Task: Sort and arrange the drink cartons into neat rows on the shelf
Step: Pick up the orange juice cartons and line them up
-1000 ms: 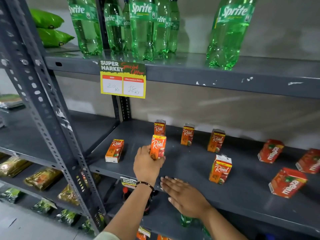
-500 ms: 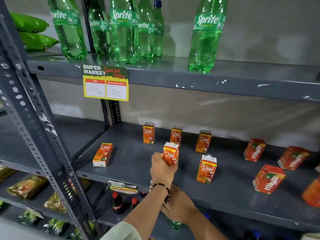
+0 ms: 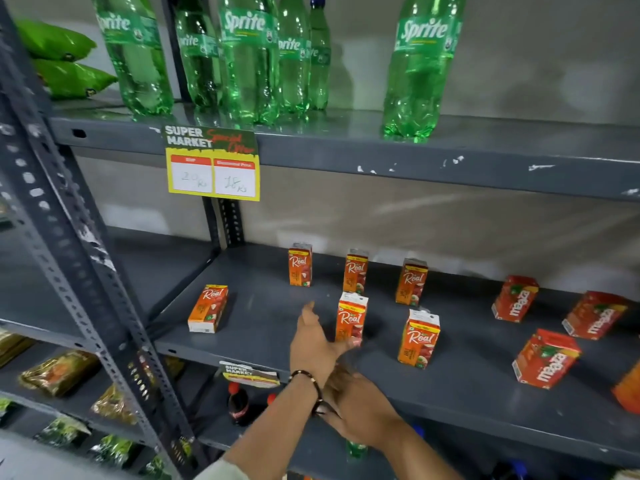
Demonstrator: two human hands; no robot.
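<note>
Several orange "Real" drink cartons are on the grey middle shelf [image 3: 485,403]. Three stand upright along the back [image 3: 300,265], [image 3: 355,271], [image 3: 412,282]. Two stand further forward [image 3: 350,318], [image 3: 419,337], and one lies on its side at the left [image 3: 207,308]. My left hand [image 3: 313,344], wearing a bracelet, is open just left of the nearer front carton, fingers by its base. My right hand [image 3: 356,405] lies low at the shelf's front edge under my left wrist, blurred and holding nothing. Red "Maaza" cartons [image 3: 545,358], [image 3: 515,299], [image 3: 595,315] lie tilted at the right.
Green Sprite bottles [image 3: 249,64] stand on the upper shelf, whose edge carries a yellow price tag [image 3: 213,164]. A perforated steel upright [image 3: 69,237] rises at the left. Snack packets [image 3: 59,372] fill the lower left shelves, and cola bottles [image 3: 238,403] stand below.
My left hand carried a Real carton to the right, set it upright in front of the back row and let go. My right hand slid back to the shelf edge.
</note>
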